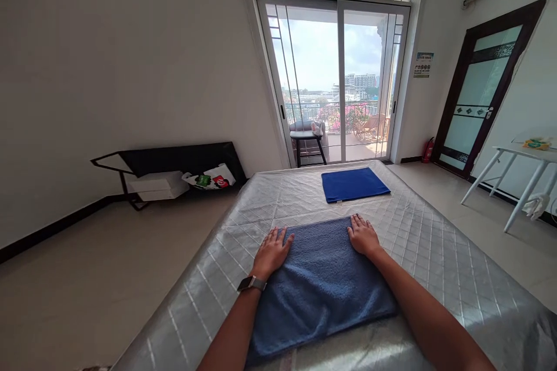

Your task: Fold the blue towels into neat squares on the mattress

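A blue-grey cloth point(324, 284) lies spread on the plastic-covered mattress point(209, 278), with some wrinkles toward its near side. My left hand point(273, 250) rests flat on the cloth's far left corner, fingers apart; a watch is on that wrist. At the far right corner, my right hand point(364, 235) lies flat with its fingers stretched out. Beyond the cloth, a darker blue folded cloth point(354, 184) lies flat on the mattress, touched by neither hand.
Against the left wall stands a black rack point(183, 159) with a white box point(157, 185) and a printed bag point(213, 178). A white table point(524, 152) is at the right, near a door point(489, 90). A dark stool point(307, 136) stands by the glass doors.
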### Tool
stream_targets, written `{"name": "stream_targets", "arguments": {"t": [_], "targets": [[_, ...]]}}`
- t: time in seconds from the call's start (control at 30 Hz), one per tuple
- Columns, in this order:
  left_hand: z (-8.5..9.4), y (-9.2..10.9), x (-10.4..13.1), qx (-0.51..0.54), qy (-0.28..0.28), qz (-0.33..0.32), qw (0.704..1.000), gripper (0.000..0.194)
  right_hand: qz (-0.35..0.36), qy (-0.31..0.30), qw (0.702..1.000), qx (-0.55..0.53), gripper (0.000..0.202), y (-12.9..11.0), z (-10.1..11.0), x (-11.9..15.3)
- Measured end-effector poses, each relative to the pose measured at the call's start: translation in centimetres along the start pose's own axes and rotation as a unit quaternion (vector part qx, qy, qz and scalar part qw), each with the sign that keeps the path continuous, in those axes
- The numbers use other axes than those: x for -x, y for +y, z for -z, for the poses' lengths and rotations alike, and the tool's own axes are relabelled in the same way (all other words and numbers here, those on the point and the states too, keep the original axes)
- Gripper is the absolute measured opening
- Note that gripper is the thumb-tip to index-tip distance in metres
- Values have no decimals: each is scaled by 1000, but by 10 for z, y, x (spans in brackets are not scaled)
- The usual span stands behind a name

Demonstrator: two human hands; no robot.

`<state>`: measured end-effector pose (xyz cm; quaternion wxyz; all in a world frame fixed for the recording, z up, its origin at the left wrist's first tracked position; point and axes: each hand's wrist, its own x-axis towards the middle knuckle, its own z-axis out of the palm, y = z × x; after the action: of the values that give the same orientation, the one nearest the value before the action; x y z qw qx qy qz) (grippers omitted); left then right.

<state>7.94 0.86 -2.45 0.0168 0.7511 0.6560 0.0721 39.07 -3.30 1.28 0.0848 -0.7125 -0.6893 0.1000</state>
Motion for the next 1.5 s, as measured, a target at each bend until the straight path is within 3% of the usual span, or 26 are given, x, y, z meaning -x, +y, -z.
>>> {"name": "stream_targets", "arguments": {"t": [0.23, 0.43, 0.53, 0.6, 0.67, 0.77, 0.8, 0.9, 0.97, 1.03, 1.2, 1.3, 1.4, 1.5], "targets": [[3, 3, 2, -18, -25, 1, 1000, 70, 4, -4, 1000, -10, 63, 0, 1, 0], [3, -9, -3, -64, -31, -37, 997, 66, 10, -6, 1000, -25, 64, 0, 0, 0], [11, 0, -9, -81, -30, -57, 995, 63, 13, 0, 999, -32, 64, -1, -2, -1], [14, 25, -15, -87, -21, -58, 994, 66, 13, 1, 999, -37, 64, -1, -3, -1], [10, 65, -20, -81, -13, -85, 993, 70, 12, 3, 999, -37, 64, -1, -4, -1], [-6, 133, -24, -17, 5, -224, 974, 59, 17, 3, 999, -28, 63, 1, -4, -1], [-12, 152, -24, -10, 6, -243, 970, 57, 23, 0, 999, -23, 63, 2, -4, -1], [-23, 181, -22, 2, 9, -264, 964, 59, 36, -4, 999, -15, 63, 4, -5, -1], [-24, 176, -20, 5, 7, -256, 967, 58, 32, 0, 999, -15, 63, 3, -6, -2], [-21, 154, -18, -1, -2, -218, 976, 59, 21, 5, 1000, -19, 63, 2, -6, -2], [-9, 60, -11, -20, -19, -48, 998, 68, 13, 4, 1000, -27, 63, 0, -6, -3], [-4, 13, -5, -30, -15, -11, 999, 71, 11, -2, 1000, -23, 63, 0, -5, -3], [-1, -3, 1, -18, -17, 2, 1000, 73, 8, -8, 1000, -12, 63, 1, -2, -3], [1, 2, 3, -1, -16, 20, 1000, 77, 8, -10, 1000, 6, 63, 0, 1, -1]]}}
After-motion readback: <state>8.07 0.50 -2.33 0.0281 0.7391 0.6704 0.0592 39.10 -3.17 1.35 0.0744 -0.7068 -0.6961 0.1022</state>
